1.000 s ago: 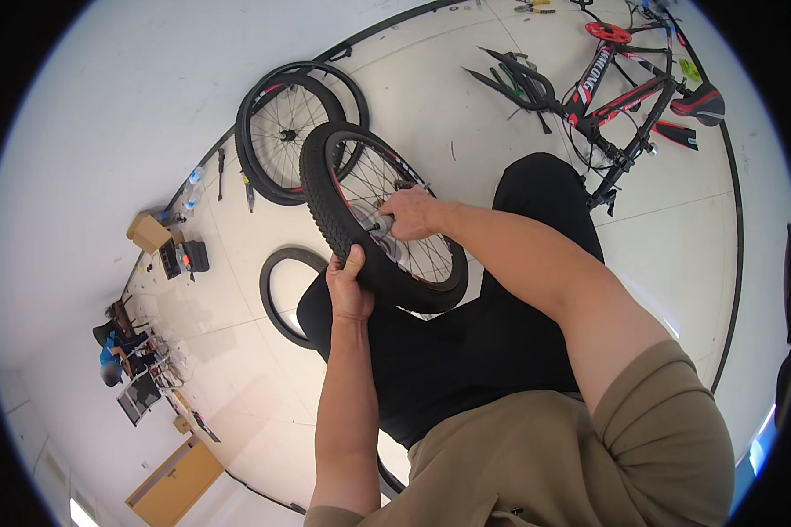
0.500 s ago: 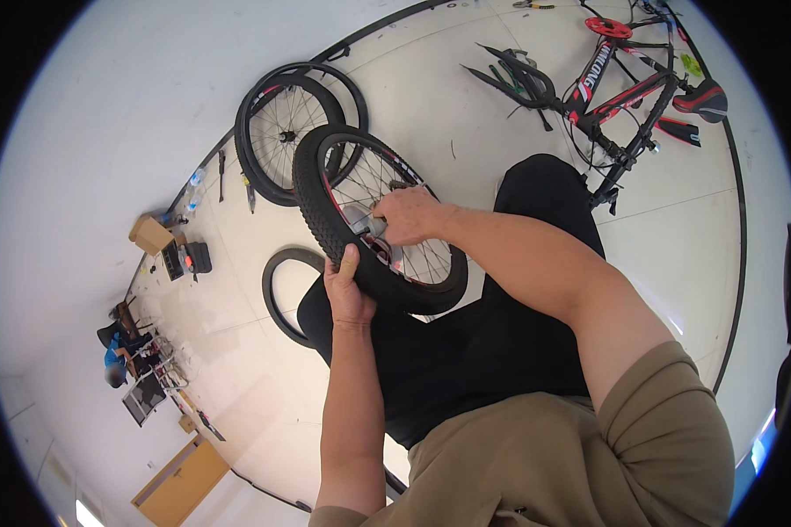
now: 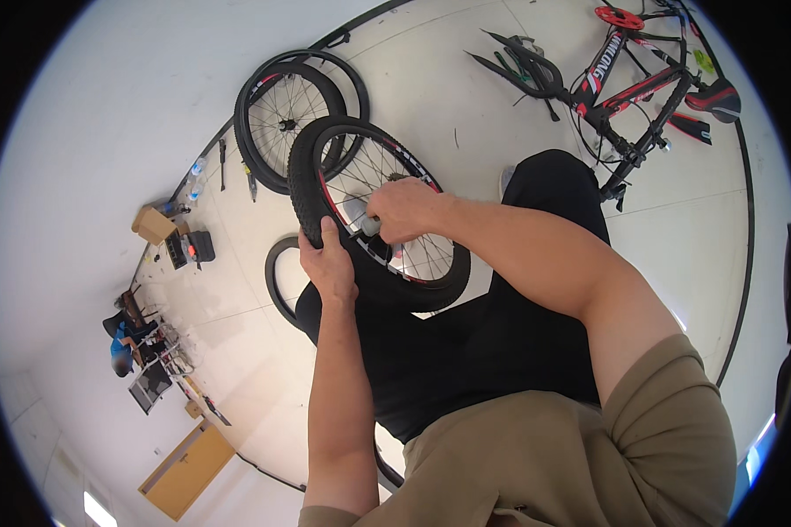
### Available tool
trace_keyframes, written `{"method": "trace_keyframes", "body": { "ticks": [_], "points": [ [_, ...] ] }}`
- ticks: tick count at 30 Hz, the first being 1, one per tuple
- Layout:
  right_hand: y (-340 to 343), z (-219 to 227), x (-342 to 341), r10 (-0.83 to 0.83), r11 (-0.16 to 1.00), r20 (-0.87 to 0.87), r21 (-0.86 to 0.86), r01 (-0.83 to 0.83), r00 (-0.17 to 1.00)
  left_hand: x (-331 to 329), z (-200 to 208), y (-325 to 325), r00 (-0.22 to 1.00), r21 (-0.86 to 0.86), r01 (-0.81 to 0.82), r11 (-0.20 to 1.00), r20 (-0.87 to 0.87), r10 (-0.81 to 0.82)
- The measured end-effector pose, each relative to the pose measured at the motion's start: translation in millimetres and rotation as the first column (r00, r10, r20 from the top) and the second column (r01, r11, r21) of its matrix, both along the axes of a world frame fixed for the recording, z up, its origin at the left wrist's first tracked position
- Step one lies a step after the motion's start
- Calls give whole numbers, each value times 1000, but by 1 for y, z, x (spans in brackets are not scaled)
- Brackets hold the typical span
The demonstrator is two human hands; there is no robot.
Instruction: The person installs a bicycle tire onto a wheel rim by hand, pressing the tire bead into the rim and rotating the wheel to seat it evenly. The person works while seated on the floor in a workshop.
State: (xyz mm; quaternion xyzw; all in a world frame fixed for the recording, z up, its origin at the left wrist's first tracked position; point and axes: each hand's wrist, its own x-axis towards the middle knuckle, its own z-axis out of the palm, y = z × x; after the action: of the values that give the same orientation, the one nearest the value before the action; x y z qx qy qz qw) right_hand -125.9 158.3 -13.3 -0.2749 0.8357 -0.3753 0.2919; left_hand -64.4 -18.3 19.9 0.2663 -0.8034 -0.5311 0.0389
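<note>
A bicycle wheel (image 3: 304,180) with a black knobbly tyre stands tilted against my thighs. My left hand (image 3: 330,266) grips the near-left side of its tyre, thumb on the sidewall and fingers wrapped behind. My right hand (image 3: 406,211) is closed over the spokes, close to the inner edge of the rim. A small rounded grey thing (image 3: 370,227) shows at its fingertips beside the rim; its kind is hard to make out. Part of the hub's sprockets (image 3: 397,176) appears just above the right hand.
Another wheel (image 3: 286,125) and a loose tyre lie beyond. One more tyre (image 3: 274,274) lies left of my leg. A red and black bike frame (image 3: 628,92) rests at far right. A cardboard box (image 3: 154,226), toolbox (image 3: 200,246) and bottles line the left wall; a person (image 3: 121,350) sits farther off.
My left hand has slid a little up and left along the tyre. My right hand has shifted slightly left at the rim. The view has tilted a little.
</note>
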Motion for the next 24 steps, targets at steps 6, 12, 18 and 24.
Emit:
{"method": "trace_keyframes", "body": {
  "ticks": [6,12,18,24],
  "points": [
    [5,5,-5,2,1000,-8,-20,-2,1000,-6,12,-1,999,169,-12,985,52,3],
    [-3,-14,-2,-8,995,131,-93,20,991,-2,13,-3,999,232,7,973,44,-18],
    [-7,-26,-6,-31,990,41,-139,37,999,-1,12,-4,999,259,3,966,49,-16],
    [-4,-17,-10,0,997,7,-73,0,1000,-5,11,6,999,244,-32,969,29,26]
  ]
}}
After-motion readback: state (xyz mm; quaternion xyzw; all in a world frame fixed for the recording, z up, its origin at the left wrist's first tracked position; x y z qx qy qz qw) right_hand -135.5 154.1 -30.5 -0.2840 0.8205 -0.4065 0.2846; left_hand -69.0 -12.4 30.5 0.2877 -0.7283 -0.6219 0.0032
